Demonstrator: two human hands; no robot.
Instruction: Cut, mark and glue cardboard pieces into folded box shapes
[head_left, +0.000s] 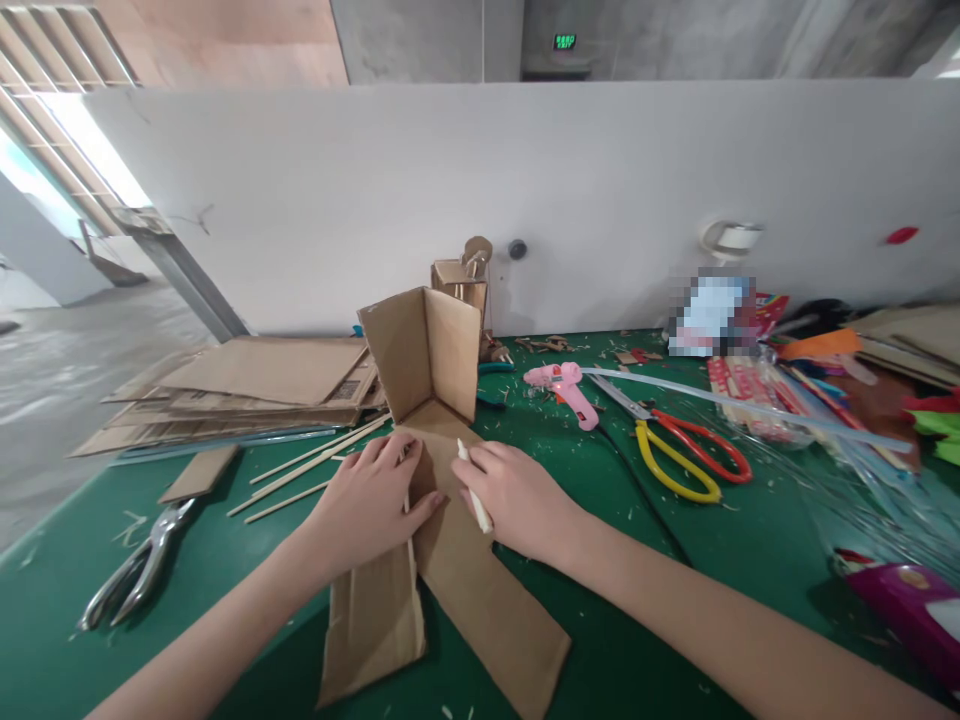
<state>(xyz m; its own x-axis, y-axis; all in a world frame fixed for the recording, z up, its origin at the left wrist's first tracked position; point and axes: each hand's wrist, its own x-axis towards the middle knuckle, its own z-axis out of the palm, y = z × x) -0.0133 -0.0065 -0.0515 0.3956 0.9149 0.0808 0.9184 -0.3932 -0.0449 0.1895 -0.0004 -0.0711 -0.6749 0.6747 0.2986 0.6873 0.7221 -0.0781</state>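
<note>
At the far left of your green table (45, 600), metal pliers (146, 565) lie with their head at a small piece of cardboard (199, 472). Beyond them is a stack of cardboard sheets (262, 375), with thin wooden sticks (300, 480) lying in front of it. Your left hand (379, 490) bends over a short cardboard strip (375, 625), thumb apart from the fingers and reaching over the long cardboard strip (499, 610) beside it; whether the fingers pinch anything, you cannot tell from this view. At the far end of the long strip, two cardboard panels (401, 350) stand upright, meeting in a corner, with a cardboard model (461, 275) behind them. The long strip slants from that corner toward you, passing between your hands. Your right hand (499, 490) closes firmly around a pale stick-shaped tool (477, 508), held above the strip; contact between the two is unclear. To its right lie a pink glue gun (566, 390), then scissors (675, 445) with yellow and red handles. A purple object (904, 610), cut off by the frame, sits at far right.
</note>
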